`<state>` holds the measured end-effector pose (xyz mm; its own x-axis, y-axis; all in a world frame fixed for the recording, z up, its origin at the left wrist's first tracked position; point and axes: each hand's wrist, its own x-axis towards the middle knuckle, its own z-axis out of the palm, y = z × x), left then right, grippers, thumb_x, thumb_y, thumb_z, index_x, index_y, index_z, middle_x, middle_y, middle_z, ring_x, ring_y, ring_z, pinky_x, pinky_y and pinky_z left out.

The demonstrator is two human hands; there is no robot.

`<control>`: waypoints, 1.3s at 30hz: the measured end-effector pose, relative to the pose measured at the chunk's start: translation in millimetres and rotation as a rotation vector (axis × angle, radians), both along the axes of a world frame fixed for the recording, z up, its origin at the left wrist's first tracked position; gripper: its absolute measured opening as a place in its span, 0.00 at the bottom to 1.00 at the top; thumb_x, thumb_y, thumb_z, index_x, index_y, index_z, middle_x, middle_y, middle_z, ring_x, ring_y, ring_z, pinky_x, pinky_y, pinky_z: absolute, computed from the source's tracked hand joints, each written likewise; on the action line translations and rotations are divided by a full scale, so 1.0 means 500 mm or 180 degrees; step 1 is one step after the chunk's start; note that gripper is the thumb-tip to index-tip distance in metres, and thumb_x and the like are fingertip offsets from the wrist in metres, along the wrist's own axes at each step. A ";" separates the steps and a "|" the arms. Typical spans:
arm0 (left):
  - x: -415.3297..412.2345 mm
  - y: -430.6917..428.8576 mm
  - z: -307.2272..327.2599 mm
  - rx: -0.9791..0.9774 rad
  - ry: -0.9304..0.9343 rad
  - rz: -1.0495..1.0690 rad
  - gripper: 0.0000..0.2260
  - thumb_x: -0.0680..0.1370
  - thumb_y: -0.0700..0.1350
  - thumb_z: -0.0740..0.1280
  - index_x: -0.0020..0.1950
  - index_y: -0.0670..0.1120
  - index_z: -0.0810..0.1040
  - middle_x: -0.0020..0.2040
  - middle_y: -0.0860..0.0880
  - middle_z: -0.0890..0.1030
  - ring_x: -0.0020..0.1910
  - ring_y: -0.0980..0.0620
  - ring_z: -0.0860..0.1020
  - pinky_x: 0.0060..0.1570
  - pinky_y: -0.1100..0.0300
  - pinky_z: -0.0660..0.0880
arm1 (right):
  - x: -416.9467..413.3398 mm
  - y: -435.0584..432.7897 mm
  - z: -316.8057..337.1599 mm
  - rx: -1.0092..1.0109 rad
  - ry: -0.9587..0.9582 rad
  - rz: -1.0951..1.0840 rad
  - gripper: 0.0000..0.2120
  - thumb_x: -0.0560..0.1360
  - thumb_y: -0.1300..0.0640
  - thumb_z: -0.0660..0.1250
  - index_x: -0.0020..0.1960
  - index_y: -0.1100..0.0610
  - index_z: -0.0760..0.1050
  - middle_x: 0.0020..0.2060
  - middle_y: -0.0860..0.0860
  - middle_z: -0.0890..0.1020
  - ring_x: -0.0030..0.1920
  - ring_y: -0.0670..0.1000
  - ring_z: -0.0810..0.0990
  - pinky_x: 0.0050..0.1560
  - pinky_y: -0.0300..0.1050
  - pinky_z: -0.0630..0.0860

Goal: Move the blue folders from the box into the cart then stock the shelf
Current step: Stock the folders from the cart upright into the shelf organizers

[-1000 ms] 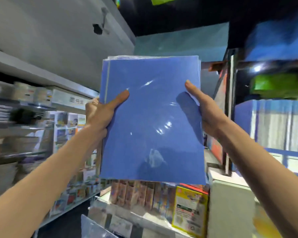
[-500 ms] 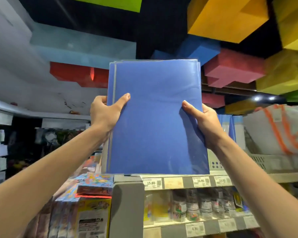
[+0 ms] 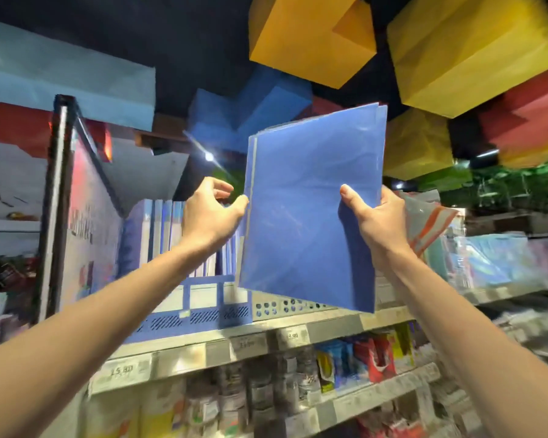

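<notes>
A stack of blue folders point(image 3: 307, 213) in clear wrap hangs tilted in front of the top shelf. My right hand point(image 3: 377, 226) grips its right edge, thumb on the front and fingers behind. My left hand point(image 3: 211, 214) is beside the stack's left edge with fingers loosely curled; only the thumb tip touches the edge. Behind the left hand, more blue folders point(image 3: 165, 235) stand upright in a blue perforated tray point(image 3: 200, 316) on the shelf point(image 3: 184, 355), whose front rail carries price tags.
A black upright post point(image 3: 56, 200) ends the shelf on the left. Clear pouches with orange stripes point(image 3: 427, 222) stand right of the stack. Packaged goods point(image 3: 355, 358) fill the lower shelf. Large yellow, blue and red blocks point(image 3: 310, 36) hang overhead.
The stack has tilted and shifted right toward the shelf. My left hand has let go of its left edge and now only touches it with the thumb. My right hand still grips.
</notes>
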<state>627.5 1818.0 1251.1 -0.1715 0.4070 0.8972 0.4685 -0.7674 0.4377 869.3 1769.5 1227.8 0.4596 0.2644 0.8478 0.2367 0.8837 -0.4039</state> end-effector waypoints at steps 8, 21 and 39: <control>0.241 0.153 -0.011 0.0149 0.1123 0.0498 0.14 0.76 0.53 0.69 0.58 0.51 0.74 0.56 0.52 0.82 0.52 0.47 0.82 0.53 0.51 0.75 | 0.213 0.086 0.014 0.0133 -0.0006 -0.1308 0.08 0.76 0.59 0.72 0.53 0.62 0.81 0.43 0.47 0.81 0.35 0.23 0.73 0.43 0.19 0.66; 0.499 0.379 -0.062 0.0248 0.1518 0.0431 0.14 0.78 0.48 0.68 0.61 0.47 0.74 0.56 0.47 0.81 0.53 0.45 0.80 0.53 0.49 0.74 | 0.410 0.201 0.003 0.0051 0.0222 -0.1909 0.06 0.74 0.44 0.70 0.46 0.43 0.75 0.42 0.41 0.82 0.50 0.55 0.81 0.60 0.59 0.75; 0.619 0.714 0.004 0.1353 0.3206 0.2108 0.20 0.73 0.59 0.72 0.64 0.58 0.82 0.71 0.35 0.73 0.74 0.34 0.67 0.70 0.42 0.67 | 0.495 0.440 0.080 0.0079 0.0121 -0.1369 0.10 0.76 0.53 0.72 0.56 0.54 0.79 0.46 0.46 0.82 0.45 0.46 0.81 0.39 0.27 0.75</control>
<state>937.2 2174.8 1253.3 0.5979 0.1551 0.7864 0.7935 -0.2530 -0.5535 1116.8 1989.4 1267.9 0.5544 0.0216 0.8319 0.5711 0.7172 -0.3993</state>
